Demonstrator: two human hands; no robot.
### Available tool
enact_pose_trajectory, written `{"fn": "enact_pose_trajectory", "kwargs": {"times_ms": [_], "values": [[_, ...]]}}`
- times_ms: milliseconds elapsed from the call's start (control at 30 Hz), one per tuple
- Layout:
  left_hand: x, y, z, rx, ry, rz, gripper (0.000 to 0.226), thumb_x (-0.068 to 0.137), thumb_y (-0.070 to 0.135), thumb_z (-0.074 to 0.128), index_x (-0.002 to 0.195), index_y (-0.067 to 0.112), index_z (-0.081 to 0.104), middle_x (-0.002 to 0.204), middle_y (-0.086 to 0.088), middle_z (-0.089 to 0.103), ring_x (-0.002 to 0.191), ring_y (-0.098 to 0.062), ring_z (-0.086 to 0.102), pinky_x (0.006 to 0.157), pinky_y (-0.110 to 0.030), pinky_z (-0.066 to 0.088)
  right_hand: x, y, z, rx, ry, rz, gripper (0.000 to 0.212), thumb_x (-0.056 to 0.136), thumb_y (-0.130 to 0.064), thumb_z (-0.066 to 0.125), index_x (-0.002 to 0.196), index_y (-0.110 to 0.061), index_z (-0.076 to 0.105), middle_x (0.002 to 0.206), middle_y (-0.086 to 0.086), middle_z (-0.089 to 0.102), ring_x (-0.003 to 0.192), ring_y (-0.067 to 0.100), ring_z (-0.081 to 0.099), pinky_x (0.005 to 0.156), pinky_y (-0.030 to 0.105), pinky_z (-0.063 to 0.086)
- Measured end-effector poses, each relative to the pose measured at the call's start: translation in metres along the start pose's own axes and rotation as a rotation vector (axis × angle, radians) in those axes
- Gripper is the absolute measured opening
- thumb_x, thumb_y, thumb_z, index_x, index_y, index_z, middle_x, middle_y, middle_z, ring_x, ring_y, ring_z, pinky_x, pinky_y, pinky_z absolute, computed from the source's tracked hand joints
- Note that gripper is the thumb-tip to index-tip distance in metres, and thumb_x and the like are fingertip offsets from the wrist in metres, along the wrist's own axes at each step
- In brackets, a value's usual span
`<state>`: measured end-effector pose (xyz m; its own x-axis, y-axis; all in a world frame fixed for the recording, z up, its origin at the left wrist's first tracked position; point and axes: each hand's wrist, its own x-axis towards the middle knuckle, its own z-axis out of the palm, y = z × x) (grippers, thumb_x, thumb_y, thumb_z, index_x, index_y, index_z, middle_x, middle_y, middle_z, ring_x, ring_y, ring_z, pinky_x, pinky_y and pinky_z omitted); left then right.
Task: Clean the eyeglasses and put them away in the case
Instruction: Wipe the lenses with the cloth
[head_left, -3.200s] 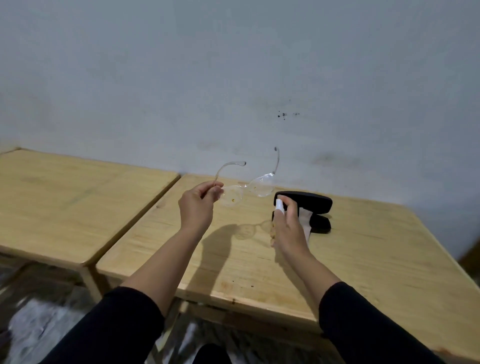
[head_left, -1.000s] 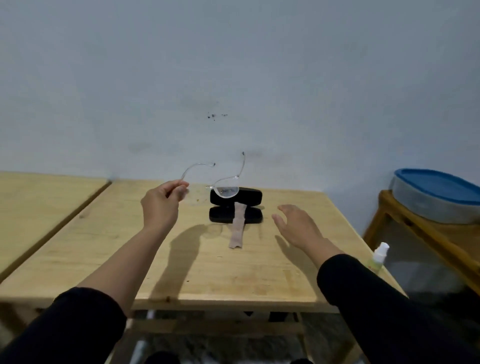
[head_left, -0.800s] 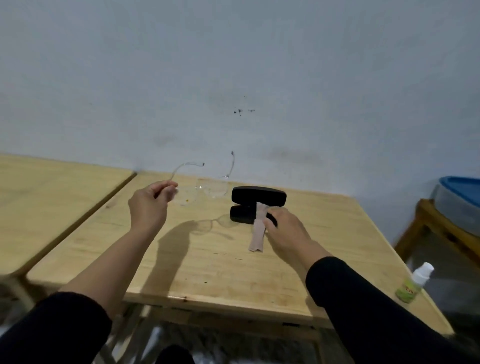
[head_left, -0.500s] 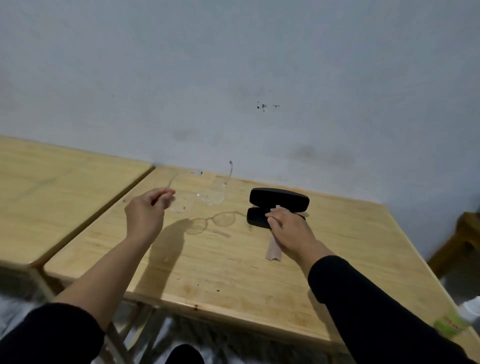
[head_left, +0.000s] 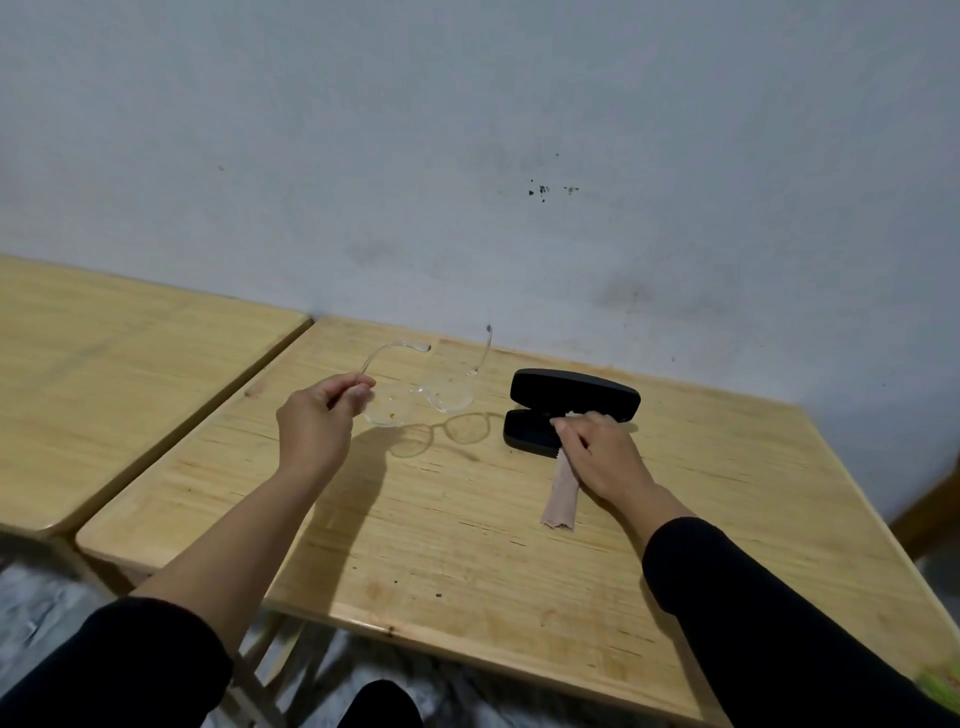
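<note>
While my left hand pinches the clear eyeglasses aloft by one temple, my right hand grips the beige cleaning cloth trailing lengthwise toward me from the open black case, well right of the lenses.

The scene is seen from one head-worn camera, directed forward and down over both forearms toward a wooden table set against a grey wall. The table is viewed closely and at a tilt, with wide-angle bending toward the edges. No second view is given.
</note>
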<state>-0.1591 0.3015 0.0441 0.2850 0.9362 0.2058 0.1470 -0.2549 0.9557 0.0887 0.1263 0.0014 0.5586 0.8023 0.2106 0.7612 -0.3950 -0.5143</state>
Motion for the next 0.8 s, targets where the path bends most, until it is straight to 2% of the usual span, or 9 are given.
{"fn": "enact_pose_trajectory", "kwargs": {"times_ms": [100,200,300,367,433,500,567,667,800], "values": [[0.0,-0.002,0.002,0.003,-0.001,0.002,0.011,0.087,0.014,0.062,0.088,0.023,0.07,0.081,0.013,0.068,0.081,-0.005,0.065,0.081,-0.021,0.048,0.0,-0.002,-0.006,0.08,0.005,0.017,0.031,0.096,-0.028,0.046,0.117,-0.016,0.065,0.101,0.007,0.062,0.099,0.024,0.054,0.079,0.026,0.036],[0.0,-0.001,0.004,0.002,0.0,0.002,0.012,0.087,0.014,0.062,0.087,0.023,0.07,0.081,0.012,0.068,0.082,-0.007,0.066,0.082,-0.023,0.049,-0.003,-0.005,-0.016,0.236,-0.043,0.048,0.026,0.089,-0.029,0.058,0.113,-0.027,0.066,0.1,0.004,0.06,0.094,0.02,0.057,0.078,0.025,0.043],[-0.001,-0.001,0.006,-0.002,-0.003,0.001,0.012,0.087,0.014,0.061,0.086,0.023,0.07,0.08,0.011,0.068,0.083,-0.012,0.066,0.083,-0.025,0.049,-0.009,-0.006,-0.028,0.325,-0.215,0.025,0.026,0.08,-0.031,0.07,0.104,-0.038,0.067,0.108,0.003,0.056,0.1,0.016,0.055,0.084,0.023,0.045],[-0.002,-0.001,0.009,-0.01,-0.007,-0.004,0.012,0.087,0.014,0.061,0.087,0.022,0.07,0.081,0.009,0.069,0.084,-0.014,0.067,0.083,-0.025,0.049,-0.012,-0.007,-0.034,0.319,-0.359,0.016,0.028,0.074,-0.029,0.077,0.101,-0.035,0.07,0.115,0.0,0.051,0.107,0.013,0.05,0.082,0.013,0.041],[-0.005,-0.002,0.011,-0.013,-0.014,-0.014,0.012,0.087,0.014,0.06,0.088,0.02,0.07,0.082,0.005,0.069,0.085,-0.014,0.067,0.085,-0.026,0.05,-0.013,-0.005,-0.035,0.234,-0.407,0.003,0.026,0.069,-0.03,0.081,0.094,-0.033,0.073,0.118,-0.003,0.048,0.112,0.011,0.045,0.09,0.016,0.037],[-0.007,-0.004,0.014,-0.018,-0.022,-0.021,0.012,0.087,0.014,0.06,0.089,0.019,0.071,0.083,0.004,0.07,0.086,-0.014,0.067,0.086,-0.028,0.05,-0.013,-0.005,-0.032,0.139,-0.407,-0.021,0.02,0.068,-0.03,0.082,0.085,-0.036,0.073,0.119,-0.004,0.046,0.114,0.011,0.043,0.097,0.027,0.035],[-0.009,-0.006,0.015,-0.024,-0.029,-0.024,0.011,0.087,0.014,0.061,0.089,0.019,0.071,0.083,0.004,0.07,0.085,-0.013,0.067,0.087,-0.029,0.051,-0.013,-0.008,-0.03,0.102,-0.39,-0.026,0.015,0.069,-0.027,0.081,0.078,-0.035,0.071,0.117,-0.004,0.046,0.113,0.012,0.043,0.098,0.03,0.036],[-0.011,-0.006,0.016,-0.019,-0.031,-0.02,0.011,0.087,0.015,0.061,0.089,0.019,0.071,0.082,0.004,0.07,0.085,-0.015,0.067,0.084,-0.028,0.051,-0.014,-0.011,-0.026,0.056,-0.338,-0.028,0.015,0.074,-0.021,0.077,0.07,-0.031,0.067,0.113,-0.004,0.047,0.111,0.013,0.044,0.095,0.028,0.035],[-0.017,-0.005,0.018,-0.007,-0.032,-0.009,0.011,0.086,0.015,0.062,0.091,0.017,0.072,0.082,0.003,0.07,0.082,-0.014,0.066,0.075,-0.019,0.047,-0.015,-0.011,-0.021,0.037,-0.246,-0.036,0.014,0.083,-0.018,0.067,0.072,-0.024,0.062,0.104,-0.005,0.053,0.1,0.013,0.05,0.085,0.023,0.033]]}}
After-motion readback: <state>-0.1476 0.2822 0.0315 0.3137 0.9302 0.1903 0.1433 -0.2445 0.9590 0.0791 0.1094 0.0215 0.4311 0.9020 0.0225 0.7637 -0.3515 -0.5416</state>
